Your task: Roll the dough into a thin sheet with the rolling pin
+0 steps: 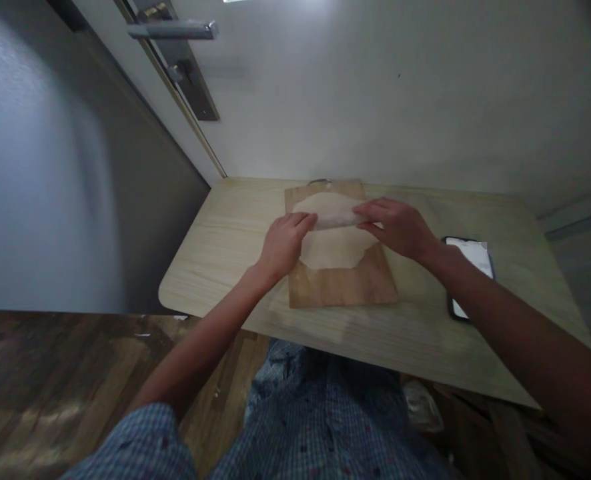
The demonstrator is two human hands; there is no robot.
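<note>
A thin, pale sheet of dough [335, 250] lies spread on a wooden cutting board [343, 288], its edge roughly round. Across the dough rests a whitish rolling pin [337, 217], level from left to right. My left hand [286, 243] grips its left end, with the fingers curled over the top. At the other end, my right hand [398, 225] pinches the pin between thumb and fingers. Both ends of the pin are partly hidden by my fingers.
The board lies on a light wooden table [215, 240] against a white door [400, 120] with a metal handle [175, 30]. A phone [470, 257] with a bright screen lies under my right forearm. A pale bundle [422, 405] sits below the table's front edge.
</note>
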